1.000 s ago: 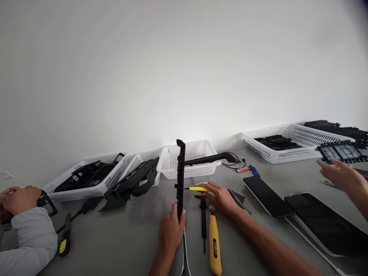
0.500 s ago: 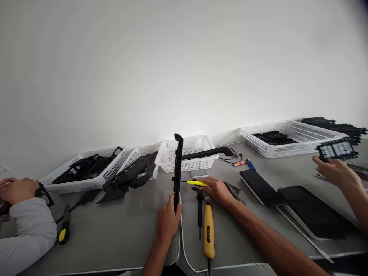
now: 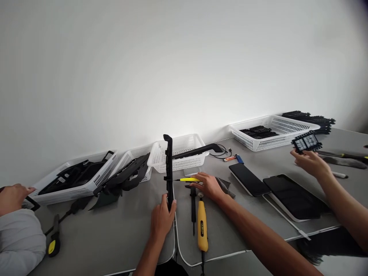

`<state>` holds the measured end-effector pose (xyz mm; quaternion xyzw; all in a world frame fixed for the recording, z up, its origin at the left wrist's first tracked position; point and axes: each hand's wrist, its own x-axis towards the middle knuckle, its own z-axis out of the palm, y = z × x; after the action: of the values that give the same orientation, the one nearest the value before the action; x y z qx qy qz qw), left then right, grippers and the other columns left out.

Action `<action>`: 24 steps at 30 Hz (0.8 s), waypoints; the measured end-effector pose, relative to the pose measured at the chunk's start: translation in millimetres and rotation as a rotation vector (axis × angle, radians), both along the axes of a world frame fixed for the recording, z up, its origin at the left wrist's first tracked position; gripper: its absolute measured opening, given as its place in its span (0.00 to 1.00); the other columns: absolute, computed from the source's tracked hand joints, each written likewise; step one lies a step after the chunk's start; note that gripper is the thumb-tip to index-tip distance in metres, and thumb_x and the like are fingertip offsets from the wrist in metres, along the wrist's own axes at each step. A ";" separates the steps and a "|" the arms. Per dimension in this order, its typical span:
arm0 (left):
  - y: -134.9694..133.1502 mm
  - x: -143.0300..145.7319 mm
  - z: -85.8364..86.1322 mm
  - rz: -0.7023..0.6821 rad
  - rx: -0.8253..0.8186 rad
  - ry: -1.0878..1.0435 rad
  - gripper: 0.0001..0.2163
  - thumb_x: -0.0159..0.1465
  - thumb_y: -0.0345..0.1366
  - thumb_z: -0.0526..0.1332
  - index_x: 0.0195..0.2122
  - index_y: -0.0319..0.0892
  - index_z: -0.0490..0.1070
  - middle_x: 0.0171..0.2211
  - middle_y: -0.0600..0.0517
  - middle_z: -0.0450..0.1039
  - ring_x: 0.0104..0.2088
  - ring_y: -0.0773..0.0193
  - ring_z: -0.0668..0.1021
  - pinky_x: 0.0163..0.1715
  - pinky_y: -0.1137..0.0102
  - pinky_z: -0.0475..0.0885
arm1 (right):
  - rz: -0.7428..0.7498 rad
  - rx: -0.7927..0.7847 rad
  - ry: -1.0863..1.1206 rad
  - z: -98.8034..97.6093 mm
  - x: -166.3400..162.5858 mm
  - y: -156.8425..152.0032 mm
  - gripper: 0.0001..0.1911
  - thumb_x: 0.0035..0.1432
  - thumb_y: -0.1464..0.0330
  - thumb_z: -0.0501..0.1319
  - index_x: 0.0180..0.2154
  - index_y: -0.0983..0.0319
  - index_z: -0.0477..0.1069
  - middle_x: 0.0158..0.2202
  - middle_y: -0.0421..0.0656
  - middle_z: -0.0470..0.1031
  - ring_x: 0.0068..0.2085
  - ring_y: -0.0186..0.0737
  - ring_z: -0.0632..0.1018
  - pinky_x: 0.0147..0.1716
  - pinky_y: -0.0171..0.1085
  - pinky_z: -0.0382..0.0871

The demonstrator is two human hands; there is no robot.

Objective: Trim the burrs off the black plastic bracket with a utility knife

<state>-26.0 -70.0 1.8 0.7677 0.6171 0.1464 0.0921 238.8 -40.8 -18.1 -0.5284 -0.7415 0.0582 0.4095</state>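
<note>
The relation that matters here is the crossing between your long black strip (image 3: 169, 163) and the yellow-handled tool (image 3: 189, 179). The strip rises from your left hand (image 3: 162, 217), its long axis running away from you and upright in view, its hooked end farthest off, in front of the white basket (image 3: 179, 167). The tool comes in from the right, almost square to that axis, its thin tip at the strip's side above your left fingers; whether it touches, you cannot tell from here. Your left hand is the nearer one to the strip, closed in a pinch on its lower end, thumb on the right side. Your right hand (image 3: 210, 186) has its fingers drawn in around the yellow handle, with the black caliper (image 3: 193, 211) and yellow rotary tool (image 3: 202, 230) lying just below it
</note>
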 end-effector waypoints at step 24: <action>59.7 58.7 -1.8 -0.230 -0.539 -1.376 0.15 0.62 0.49 0.58 0.40 0.43 0.67 0.19 0.57 0.71 0.16 0.67 0.67 0.19 0.72 0.62 | -0.122 0.021 0.005 -3.2 7.3 8.4 0.21 0.76 0.53 0.50 0.52 0.56 0.75 0.44 0.46 0.75 0.46 0.47 0.74 0.47 0.42 0.70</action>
<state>32.7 -10.3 0.0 0.5134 0.3505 0.4267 0.6569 246.0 -32.3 -21.2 -0.5681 -0.7075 0.0267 0.4195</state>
